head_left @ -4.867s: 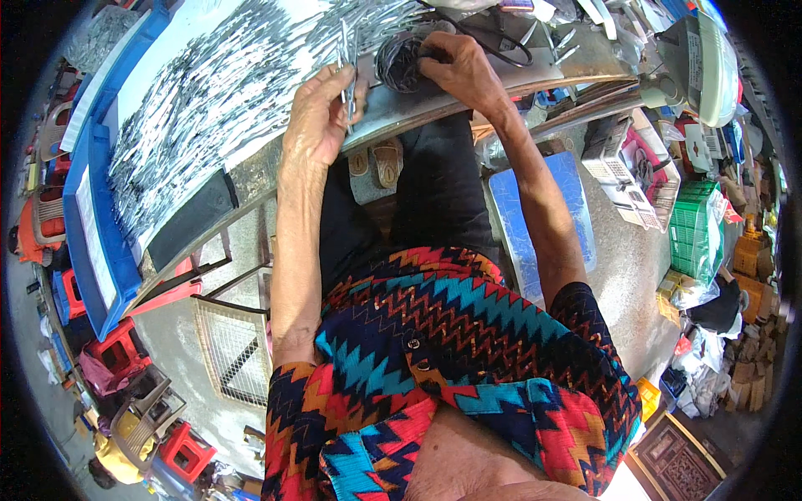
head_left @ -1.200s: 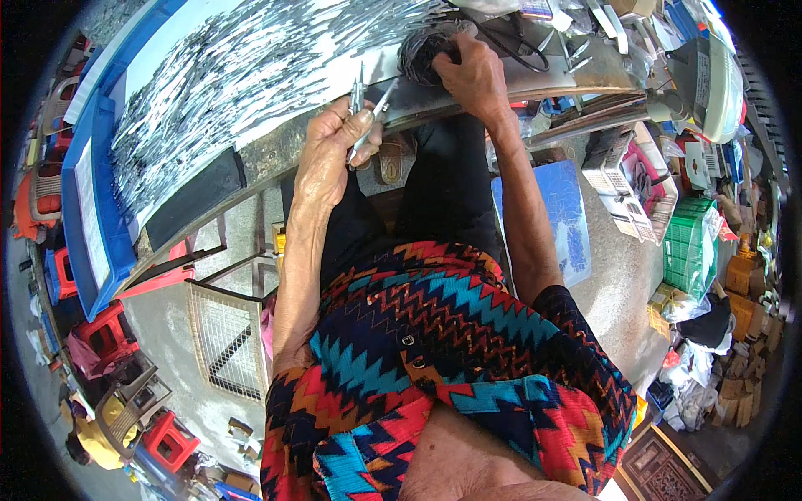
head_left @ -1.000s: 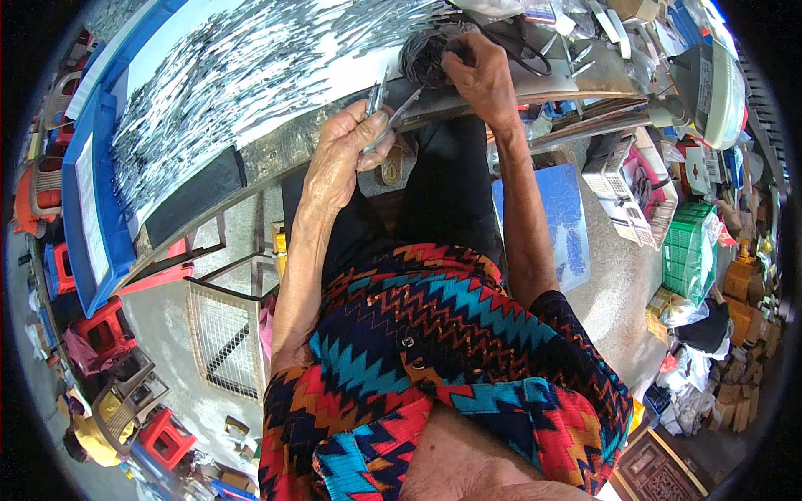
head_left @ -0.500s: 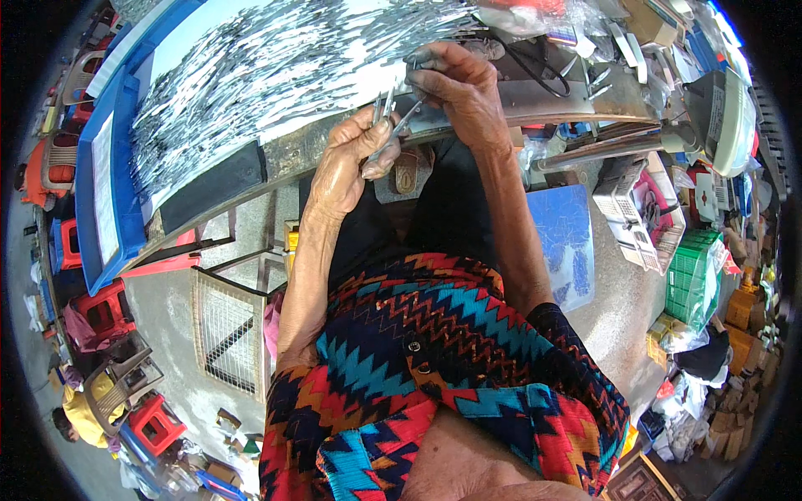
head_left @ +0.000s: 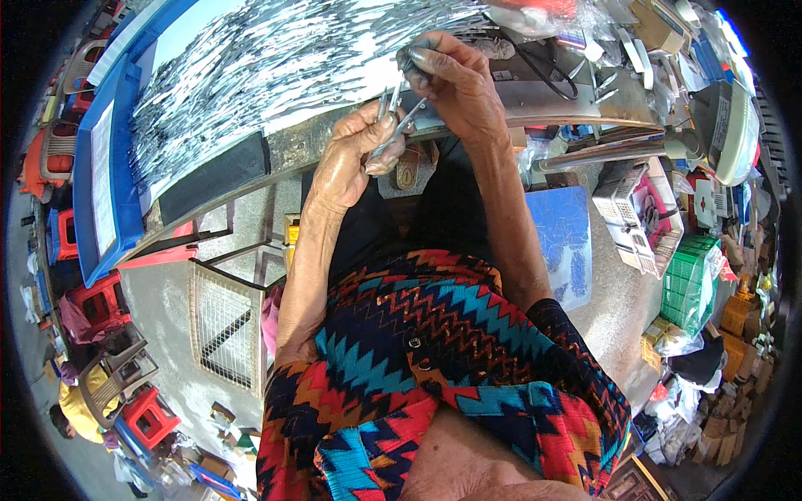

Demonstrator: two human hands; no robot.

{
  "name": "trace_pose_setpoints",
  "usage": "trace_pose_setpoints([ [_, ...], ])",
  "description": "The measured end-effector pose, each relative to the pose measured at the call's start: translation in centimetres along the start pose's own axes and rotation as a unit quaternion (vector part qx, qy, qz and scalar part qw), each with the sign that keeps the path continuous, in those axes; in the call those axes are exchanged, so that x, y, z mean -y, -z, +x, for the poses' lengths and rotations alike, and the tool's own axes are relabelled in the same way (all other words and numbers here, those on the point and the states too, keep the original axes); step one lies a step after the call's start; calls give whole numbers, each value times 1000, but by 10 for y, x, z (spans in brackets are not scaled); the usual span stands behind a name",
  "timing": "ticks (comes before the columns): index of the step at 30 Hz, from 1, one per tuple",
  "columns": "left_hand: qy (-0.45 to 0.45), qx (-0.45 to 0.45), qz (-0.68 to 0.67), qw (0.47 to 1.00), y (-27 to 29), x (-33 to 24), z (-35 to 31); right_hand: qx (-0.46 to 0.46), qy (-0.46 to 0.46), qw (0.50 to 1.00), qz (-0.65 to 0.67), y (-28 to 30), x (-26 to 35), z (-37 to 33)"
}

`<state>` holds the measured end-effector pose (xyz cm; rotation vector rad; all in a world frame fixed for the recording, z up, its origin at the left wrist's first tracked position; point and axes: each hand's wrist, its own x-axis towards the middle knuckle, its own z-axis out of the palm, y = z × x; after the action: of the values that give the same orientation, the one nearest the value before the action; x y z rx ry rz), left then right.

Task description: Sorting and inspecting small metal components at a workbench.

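Note:
My left hand [head_left: 361, 146] is closed around several thin grey metal pieces [head_left: 394, 140], whose ends stick out between the fingers and thumb. Close by on the right, my right hand [head_left: 443, 75] is raised over the table edge with thumb and fingertips pinched together. Whatever is in that pinch is too small or hidden to name; the fingertips are darkened. Beyond both hands, a broad layer of slim silvery metal strips [head_left: 276, 71] lies spread on a white surface.
A blue tray rim [head_left: 96, 159] borders the strips on the left. At the right are a black cord [head_left: 543, 71], plastic bags and a pale scale-like device [head_left: 735, 134]. Beside my legs stand a blue board [head_left: 560, 246], a green crate [head_left: 692, 284] and red stools [head_left: 149, 416].
My right hand has shifted slightly up and left, its fingers still pinched. The left hand stays nearly in place, still holding the metal pieces.

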<state>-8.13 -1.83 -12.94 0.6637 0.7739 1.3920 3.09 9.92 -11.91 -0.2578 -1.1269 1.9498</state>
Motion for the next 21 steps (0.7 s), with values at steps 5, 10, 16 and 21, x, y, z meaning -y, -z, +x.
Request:
trace_pose_setpoints([
  [5,13,12,-23,1000,4,4,-2,15,-6,1000,14,-2,-1,-1],
  [10,17,31,-58,998,5,6,-1,7,-16,999,46,-4,-2,-4],
  [16,14,35,-92,995,4,7,-2,25,-33,996,76,-4,-1,-4],
  [21,14,57,-96,994,6,8,-1,34,-32,997,64,-4,1,-4],
])
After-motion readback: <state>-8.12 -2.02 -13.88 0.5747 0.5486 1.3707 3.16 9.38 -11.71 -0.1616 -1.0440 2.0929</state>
